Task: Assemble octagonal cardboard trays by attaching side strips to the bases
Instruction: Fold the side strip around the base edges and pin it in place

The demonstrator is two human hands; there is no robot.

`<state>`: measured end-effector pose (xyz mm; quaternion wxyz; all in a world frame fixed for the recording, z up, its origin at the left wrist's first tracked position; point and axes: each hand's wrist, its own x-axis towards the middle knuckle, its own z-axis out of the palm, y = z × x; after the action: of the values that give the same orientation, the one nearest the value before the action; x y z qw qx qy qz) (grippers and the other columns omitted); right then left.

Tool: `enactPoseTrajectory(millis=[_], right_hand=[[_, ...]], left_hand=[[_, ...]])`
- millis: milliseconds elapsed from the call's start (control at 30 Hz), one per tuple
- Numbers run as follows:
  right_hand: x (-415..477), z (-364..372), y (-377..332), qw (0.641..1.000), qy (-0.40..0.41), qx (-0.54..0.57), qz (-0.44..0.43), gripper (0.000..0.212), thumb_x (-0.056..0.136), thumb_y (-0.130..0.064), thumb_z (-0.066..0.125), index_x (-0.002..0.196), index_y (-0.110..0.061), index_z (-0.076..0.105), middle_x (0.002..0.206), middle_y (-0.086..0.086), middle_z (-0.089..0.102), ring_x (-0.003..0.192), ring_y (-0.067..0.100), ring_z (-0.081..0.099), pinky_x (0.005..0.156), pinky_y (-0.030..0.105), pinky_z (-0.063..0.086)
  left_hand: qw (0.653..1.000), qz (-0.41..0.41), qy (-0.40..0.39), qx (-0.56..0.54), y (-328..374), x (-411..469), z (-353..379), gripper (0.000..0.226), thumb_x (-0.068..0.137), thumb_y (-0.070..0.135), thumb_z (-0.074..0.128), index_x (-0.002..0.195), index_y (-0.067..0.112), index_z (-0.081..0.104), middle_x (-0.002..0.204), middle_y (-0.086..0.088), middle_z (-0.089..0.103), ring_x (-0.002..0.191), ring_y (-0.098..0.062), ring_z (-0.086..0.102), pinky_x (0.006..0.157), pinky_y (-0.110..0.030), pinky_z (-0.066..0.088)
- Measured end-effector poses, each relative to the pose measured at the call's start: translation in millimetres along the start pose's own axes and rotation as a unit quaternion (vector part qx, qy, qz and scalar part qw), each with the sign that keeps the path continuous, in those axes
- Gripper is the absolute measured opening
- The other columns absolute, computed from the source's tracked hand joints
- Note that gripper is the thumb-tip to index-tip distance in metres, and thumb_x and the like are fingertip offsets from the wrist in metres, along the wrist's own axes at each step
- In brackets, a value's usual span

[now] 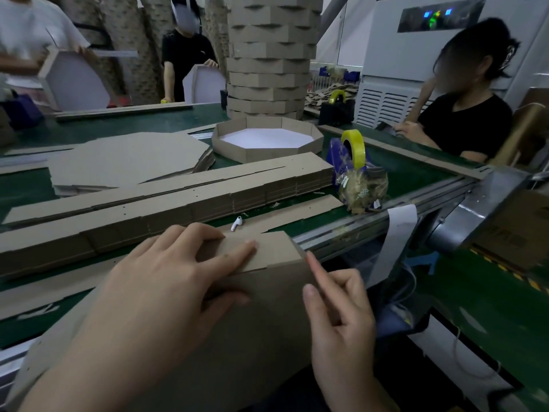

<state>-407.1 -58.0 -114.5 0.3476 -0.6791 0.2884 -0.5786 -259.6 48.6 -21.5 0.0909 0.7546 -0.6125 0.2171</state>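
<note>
The base [267, 322] fills the near field from 6 to 8 o'clock, lying under both hands. Beyond it a long stack of strips [208, 200] runs from 9 towards 2 o'clock across the green belt [416, 173], and a finished tray [258, 154] sits at 12 o'clock. The left hand [166, 278] lies at the centre with its fingers straight and slightly spread, pressing a strip [276, 251] flat along the base's far edge, thumb on the base. The right hand [341, 319], at 4 o'clock, points its index finger at the strip's end corner, seemingly touching it, with the other fingers curled on nothing. The step looks like seating the strip's first panel on one side of the octagon. It calls for firm downward pressure from the left hand while the right nudges the strip's end flush with the base's corner, so the later folds land on the corners. The tape [353, 156] waits at 2 o'clock. An earbud [236, 223] lies just beyond the strip.
</note>
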Motion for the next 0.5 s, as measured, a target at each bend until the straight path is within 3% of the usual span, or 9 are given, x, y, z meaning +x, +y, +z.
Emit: enactPoseTrajectory(millis=[100,200,300,367,433,500], right_hand=[[-3.6,-0.1,-2.0,0.998,-0.021,-0.01,-0.064,0.042,0.087,-0.029,0.056,0.128,-0.023,0.06,0.086,-0.001,0.048,0.078,0.007,0.053,0.072,0.014,0.043],[4.1,-9.4,-5.0,0.993,-0.045,0.005,-0.106,0.034,0.089,-0.029,0.054,0.119,-0.026,0.069,0.087,-0.007,0.045,0.078,0.009,0.053,0.07,0.017,0.043],[28.0,-22.5,3.8,0.998,-0.053,-0.026,0.017,0.025,0.086,-0.04,0.054,0.101,-0.034,0.073,0.098,-0.014,0.048,0.1,0.011,0.054,0.089,0.031,0.046],[42.9,-31.4,8.6,0.987,-0.111,-0.001,0.116,0.027,0.082,-0.042,0.052,0.096,-0.032,0.073,0.102,-0.014,0.055,0.107,0.01,0.054,0.095,0.024,0.042],[52.4,-37.8,7.6,0.969,-0.161,0.073,0.171,0.024,0.079,-0.042,0.052,0.086,-0.032,0.072,0.091,-0.012,0.066,0.091,0.004,0.062,0.074,0.011,0.045],[56.7,-41.8,4.5,0.964,-0.18,0.112,0.16,0.017,0.08,-0.039,0.055,0.085,-0.03,0.068,0.081,-0.011,0.068,0.076,0.002,0.063,0.062,0.009,0.044]], left_hand=[[1.0,0.008,-0.008,0.001,7.5,6.2,-7.3,0.053,0.083,0.061,0.035,0.118,0.036,0.067,0.101,0.0,0.068,0.084,-0.025,0.067,0.07,-0.04,0.055],[0.999,0.024,-0.008,-0.027,22.0,14.1,-15.2,0.048,0.083,0.058,0.036,0.115,0.041,0.067,0.091,0.002,0.067,0.076,-0.023,0.066,0.049,-0.034,0.048],[0.998,0.035,0.019,-0.057,24.4,7.5,-26.4,0.045,0.084,0.057,0.037,0.115,0.043,0.067,0.092,0.002,0.066,0.075,-0.024,0.065,0.043,-0.032,0.042],[0.995,0.031,0.055,-0.08,20.9,0.6,-32.4,0.044,0.086,0.057,0.038,0.117,0.042,0.066,0.096,0.002,0.065,0.076,-0.024,0.064,0.045,-0.032,0.044],[0.991,0.02,0.077,-0.111,16.2,-6.3,-31.5,0.043,0.088,0.058,0.038,0.123,0.046,0.06,0.102,0.005,0.062,0.08,-0.021,0.062,0.047,-0.036,0.05],[0.984,0.002,0.07,-0.162,10.9,-14.5,-24.7,0.043,0.088,0.062,0.038,0.129,0.053,0.051,0.108,0.011,0.057,0.085,-0.016,0.06,0.052,-0.04,0.052]])
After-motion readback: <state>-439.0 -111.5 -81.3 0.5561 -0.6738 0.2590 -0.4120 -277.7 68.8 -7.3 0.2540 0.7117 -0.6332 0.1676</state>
